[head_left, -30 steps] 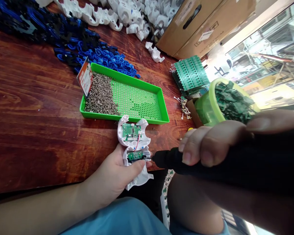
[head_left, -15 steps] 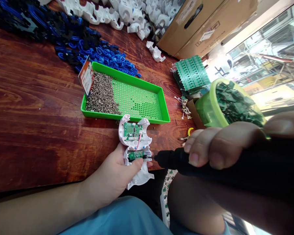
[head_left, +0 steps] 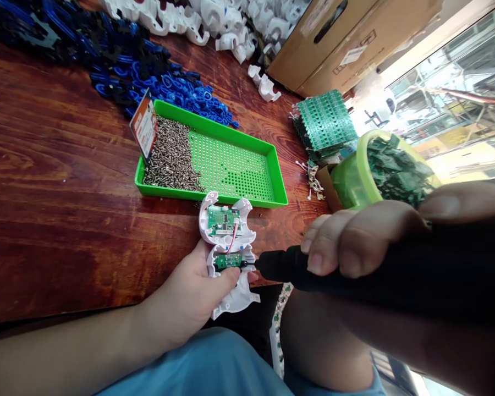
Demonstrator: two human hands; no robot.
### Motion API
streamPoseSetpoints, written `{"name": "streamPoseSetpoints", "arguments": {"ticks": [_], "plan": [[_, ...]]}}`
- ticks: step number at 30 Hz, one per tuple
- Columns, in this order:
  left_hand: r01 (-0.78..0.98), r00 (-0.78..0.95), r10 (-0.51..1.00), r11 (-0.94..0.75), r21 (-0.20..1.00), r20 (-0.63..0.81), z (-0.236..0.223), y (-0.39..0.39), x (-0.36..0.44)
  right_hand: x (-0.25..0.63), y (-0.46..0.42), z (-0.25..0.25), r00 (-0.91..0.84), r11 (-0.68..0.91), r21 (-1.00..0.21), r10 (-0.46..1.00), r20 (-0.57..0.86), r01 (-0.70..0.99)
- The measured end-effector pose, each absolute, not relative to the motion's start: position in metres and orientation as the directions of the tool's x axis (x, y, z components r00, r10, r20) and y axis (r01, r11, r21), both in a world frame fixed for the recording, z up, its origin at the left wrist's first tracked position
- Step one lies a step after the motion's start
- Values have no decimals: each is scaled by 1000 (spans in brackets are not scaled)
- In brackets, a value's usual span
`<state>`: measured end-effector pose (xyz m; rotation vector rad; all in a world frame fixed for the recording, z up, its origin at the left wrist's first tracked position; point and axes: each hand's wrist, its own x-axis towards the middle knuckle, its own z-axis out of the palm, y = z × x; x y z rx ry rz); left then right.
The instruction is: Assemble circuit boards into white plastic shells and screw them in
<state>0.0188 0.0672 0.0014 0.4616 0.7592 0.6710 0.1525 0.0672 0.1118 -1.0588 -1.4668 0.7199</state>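
My left hand point(head_left: 190, 300) grips a white plastic housing point(head_left: 227, 250) at the table's near edge, thumb pressed on its side. Two small green circuit boards sit inside the housing, joined by a red wire; the upper board point(head_left: 224, 219) is the larger. My right hand point(head_left: 355, 242) is wrapped round a black electric screwdriver point(head_left: 396, 269). Its bit tip point(head_left: 249, 265) touches the lower board point(head_left: 228, 260) in the housing.
A green perforated tray point(head_left: 231, 165) holds a heap of small screws point(head_left: 171, 157) and a red card. Blue and black plastic parts point(head_left: 119, 60) and white housings point(head_left: 214, 22) lie piled behind. A green tub of circuit boards point(head_left: 379, 170), stacked green boards point(head_left: 324, 118) and cardboard boxes point(head_left: 334, 38) stand at right.
The screwdriver stays pressed against the lower board. Only small shifts of the view and my right hand show; the housing is held in the same place.
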Motion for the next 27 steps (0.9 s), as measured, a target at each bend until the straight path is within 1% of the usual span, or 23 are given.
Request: {"name": "streamPoseSetpoints", "arguments": {"ticks": [5,7,10,13,16,19,21,23,25,27], "plan": [[-452,497,688,725,519,-529,9,67,22,147,66,109,1,437,-883,896,444,169],[-461,486,679,734,498,-550,10,67,23,144,66,107,53,414,-893,902,429,173],[-459,494,694,720,521,-524,8,65,24,144,69,103,89,395,-908,908,409,137],[-455,496,710,702,547,-499,6,65,24,152,71,96,30,435,-898,899,438,64],[-458,498,708,706,541,-502,7,66,23,159,68,92,8,424,-905,906,424,37],[-438,511,697,715,545,-504,6,68,22,164,62,94,55,397,-917,916,398,22],[-400,521,691,716,572,-501,3,68,21,169,61,98,78,379,-925,922,380,38],[-368,529,691,710,600,-493,0,68,19,174,68,101,73,422,-905,902,426,58],[-363,531,691,709,605,-491,-2,68,18,178,86,100,97,518,-854,849,520,52],[-376,544,678,723,579,-494,-3,67,17,179,116,94,222,615,-787,762,609,47]]}}
